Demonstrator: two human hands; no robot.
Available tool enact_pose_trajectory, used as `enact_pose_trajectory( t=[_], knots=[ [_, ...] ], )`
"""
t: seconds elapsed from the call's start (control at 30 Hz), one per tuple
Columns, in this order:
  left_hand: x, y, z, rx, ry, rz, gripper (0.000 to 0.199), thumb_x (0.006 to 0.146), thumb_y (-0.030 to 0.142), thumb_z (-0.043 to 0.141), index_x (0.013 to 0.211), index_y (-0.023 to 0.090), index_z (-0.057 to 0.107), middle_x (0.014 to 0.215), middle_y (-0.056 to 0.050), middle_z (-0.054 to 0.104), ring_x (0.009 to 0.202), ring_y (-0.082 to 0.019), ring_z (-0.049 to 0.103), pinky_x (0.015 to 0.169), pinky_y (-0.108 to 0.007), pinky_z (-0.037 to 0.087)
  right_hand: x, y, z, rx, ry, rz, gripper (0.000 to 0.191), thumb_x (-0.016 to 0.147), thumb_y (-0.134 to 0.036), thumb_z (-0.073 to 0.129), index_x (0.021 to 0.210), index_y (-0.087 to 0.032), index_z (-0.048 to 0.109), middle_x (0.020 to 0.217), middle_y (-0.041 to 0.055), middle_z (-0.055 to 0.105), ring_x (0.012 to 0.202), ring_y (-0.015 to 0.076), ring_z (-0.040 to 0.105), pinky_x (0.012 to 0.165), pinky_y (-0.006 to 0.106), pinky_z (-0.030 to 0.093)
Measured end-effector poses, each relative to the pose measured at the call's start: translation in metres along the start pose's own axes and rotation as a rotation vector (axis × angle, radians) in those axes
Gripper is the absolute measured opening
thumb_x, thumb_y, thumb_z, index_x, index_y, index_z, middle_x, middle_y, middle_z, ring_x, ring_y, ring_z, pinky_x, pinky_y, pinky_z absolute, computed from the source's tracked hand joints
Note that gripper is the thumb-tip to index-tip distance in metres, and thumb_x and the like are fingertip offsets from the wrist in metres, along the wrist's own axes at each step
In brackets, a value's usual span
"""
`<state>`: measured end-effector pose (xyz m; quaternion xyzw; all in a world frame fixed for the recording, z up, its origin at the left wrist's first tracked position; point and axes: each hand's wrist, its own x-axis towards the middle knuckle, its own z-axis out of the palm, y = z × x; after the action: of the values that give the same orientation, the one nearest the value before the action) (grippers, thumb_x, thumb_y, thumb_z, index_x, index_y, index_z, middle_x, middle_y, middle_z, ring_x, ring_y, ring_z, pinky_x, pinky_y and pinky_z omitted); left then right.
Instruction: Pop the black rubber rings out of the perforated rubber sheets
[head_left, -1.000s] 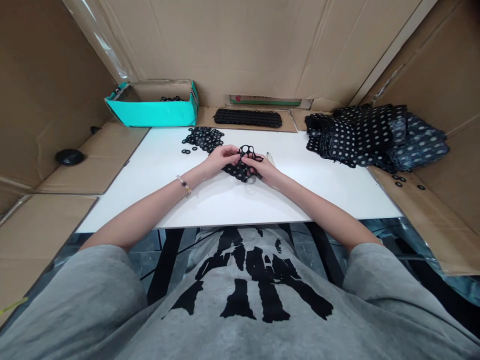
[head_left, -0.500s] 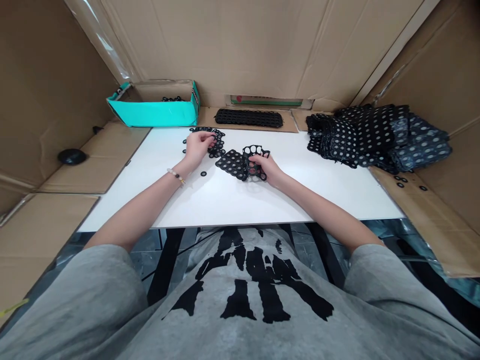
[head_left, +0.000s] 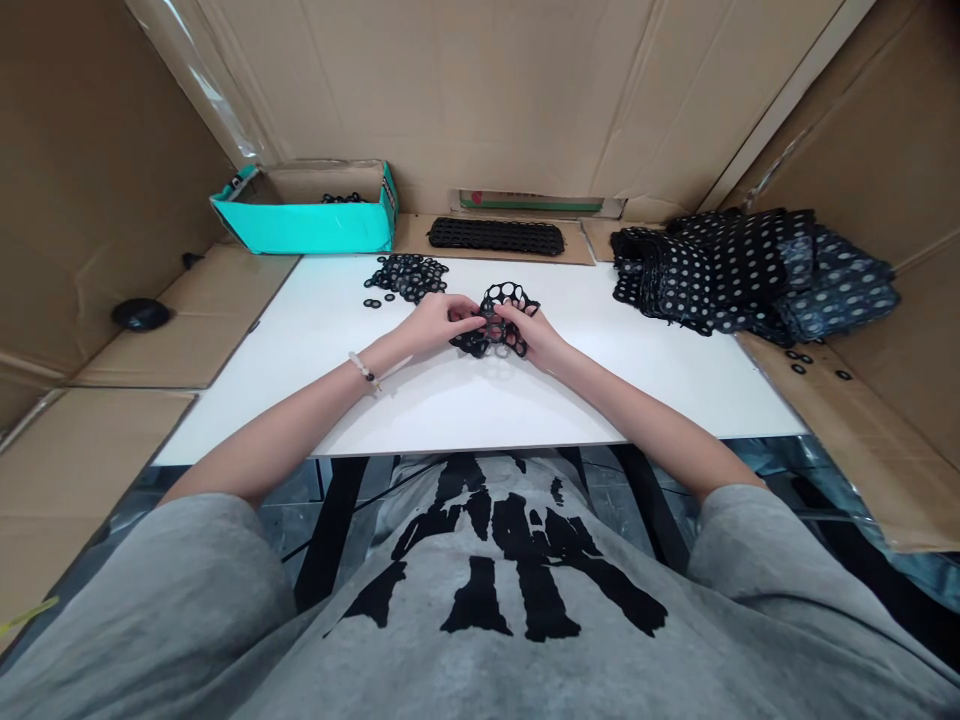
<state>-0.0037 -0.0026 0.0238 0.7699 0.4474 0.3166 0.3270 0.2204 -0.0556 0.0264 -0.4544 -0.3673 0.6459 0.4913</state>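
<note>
Between left hand [head_left: 435, 322] and right hand [head_left: 538, 335], over white tabletop [head_left: 420, 410]: flexible black mesh sheet [head_left: 507, 294] with round holes, top edge curled up. Right hand clamped on its right side, left hand pinched on its left part; whether on anything more, cannot tell. Just beyond left hand: loose pile of small black rings [head_left: 409, 277]. Farther beyond: turquoise cardboard box [head_left: 315, 229].

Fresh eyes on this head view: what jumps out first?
Probably the turquoise box at the back left, the strongest colour here. Next, the heap of black, pale-dotted material at the back right, then the black ringed piece held between left hand and right hand, mid-table.
</note>
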Motion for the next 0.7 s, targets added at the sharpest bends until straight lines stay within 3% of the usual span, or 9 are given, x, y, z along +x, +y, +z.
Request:
enact_pose_trajectory(
  t=[0.2,0.37,0.5,0.7],
  knots=[
    [-0.002,0.004,0.003,-0.418,-0.027,-0.222,0.05,0.063,0.048,0.116,0.093,0.021,0.087,0.086,-0.004,0.087,0.081,-0.021,0.075,0.082,-0.034,0.06,0.0,0.003,0.0,-0.016,-0.035,-0.029,0.033,0.105,-0.016,0.091,0.084,-0.023,0.068,0.087,-0.0019,0.083,0.082,0.0144,0.08,0.086,0.025,0.067],
    [-0.002,0.009,0.0,-0.464,-0.098,-0.252,0.04,0.07,0.047,0.115,0.09,0.022,0.091,0.081,-0.002,0.083,0.071,-0.015,0.066,0.067,-0.027,0.056,-0.003,-0.002,0.003,0.054,-0.027,-0.033,0.039,0.114,-0.012,0.077,0.08,-0.024,0.061,0.083,-0.003,0.08,0.082,0.0135,0.079,0.083,0.023,0.064],
    [-0.003,0.012,0.002,-0.597,-0.172,-0.299,0.044,0.069,0.046,0.12,0.089,0.022,0.089,0.086,-0.003,0.085,0.07,-0.014,0.069,0.065,-0.025,0.059,-0.008,-0.007,0.005,0.067,-0.027,0.002,0.039,0.118,-0.011,0.074,0.083,-0.024,0.062,0.082,-0.0043,0.079,0.079,0.0131,0.078,0.079,0.023,0.06],
    [-0.001,0.004,-0.001,-0.716,-0.057,-0.351,0.046,0.073,0.036,0.123,0.081,0.019,0.081,0.084,-0.002,0.08,0.076,-0.012,0.073,0.075,-0.024,0.063,-0.008,-0.003,0.004,-0.03,-0.081,0.016,0.034,0.119,-0.01,0.073,0.087,-0.021,0.066,0.085,-0.0021,0.083,0.073,0.0111,0.074,0.07,0.024,0.048]
  ],
)
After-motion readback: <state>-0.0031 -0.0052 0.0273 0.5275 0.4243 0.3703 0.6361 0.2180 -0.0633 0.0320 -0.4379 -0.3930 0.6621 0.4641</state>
